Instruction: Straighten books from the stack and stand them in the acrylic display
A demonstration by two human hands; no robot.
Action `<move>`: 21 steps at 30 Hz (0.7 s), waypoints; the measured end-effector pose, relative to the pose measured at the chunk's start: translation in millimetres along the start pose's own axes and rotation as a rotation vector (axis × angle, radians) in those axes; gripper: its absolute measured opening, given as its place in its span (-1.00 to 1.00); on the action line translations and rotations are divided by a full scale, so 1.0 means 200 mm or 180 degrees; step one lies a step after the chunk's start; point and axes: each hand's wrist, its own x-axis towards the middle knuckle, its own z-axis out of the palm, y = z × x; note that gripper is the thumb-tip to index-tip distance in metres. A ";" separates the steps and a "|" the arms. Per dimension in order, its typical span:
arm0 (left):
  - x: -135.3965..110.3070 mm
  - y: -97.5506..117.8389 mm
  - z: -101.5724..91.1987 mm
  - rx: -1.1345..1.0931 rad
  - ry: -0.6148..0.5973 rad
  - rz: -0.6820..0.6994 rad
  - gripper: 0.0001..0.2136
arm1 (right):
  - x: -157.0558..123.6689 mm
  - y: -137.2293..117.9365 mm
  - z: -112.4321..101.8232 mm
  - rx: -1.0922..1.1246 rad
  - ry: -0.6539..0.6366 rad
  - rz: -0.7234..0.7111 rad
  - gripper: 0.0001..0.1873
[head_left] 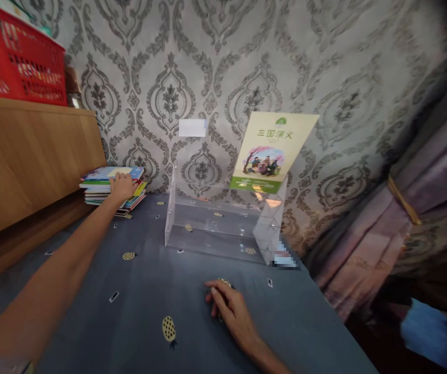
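My left hand point(122, 186) reaches to the far left, onto a stack of books point(96, 195). Its fingers bend over the top book point(102, 173), which has a blue cover with a pale yellow patch; the thumb is mostly hidden. Low over the tabletop, my right hand point(231, 311) is loosely curled with its fingers partly apart and nothing in it. Beyond that hand stands a clear acrylic book rack point(215, 246). A cream and green book point(264, 150) with a picture of seated figures leans upright at the rack's right end.
A blue cloth point(196, 327) printed with pineapples covers the table. To the left, a wooden cabinet point(32, 156) carries a red plastic basket point(24, 67). Patterned wallpaper backs the table, with a white label point(192, 128) in front of it. A tied purple curtain point(367, 249) hangs right.
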 end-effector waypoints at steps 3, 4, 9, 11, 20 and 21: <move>0.06 0.05 0.02 -0.0007 -0.0011 0.0071 -0.50 | 0.00 0.03 0.02 -0.0040 0.0056 0.0017 -0.38; 0.08 0.06 0.03 -0.0009 -0.0015 0.0065 -0.50 | 0.00 0.03 0.01 -0.0009 0.0053 0.0038 -0.37; 0.16 0.07 0.05 0.0038 -0.0114 0.0065 -0.56 | 0.00 0.05 0.00 0.0047 0.0037 0.0177 -0.36; 0.17 0.07 0.05 0.0054 -0.0178 0.0121 -0.60 | 0.00 0.05 0.00 0.0016 0.0013 0.0213 -0.38; 0.10 -0.21 -0.18 0.0081 -0.0279 0.0004 -0.48 | 0.01 0.04 0.00 -0.0020 -0.0058 0.0135 -0.40; 0.08 -0.26 -0.22 0.0089 -0.0263 -0.0022 -0.47 | 0.01 0.03 0.00 -0.0019 -0.0055 0.0118 -0.41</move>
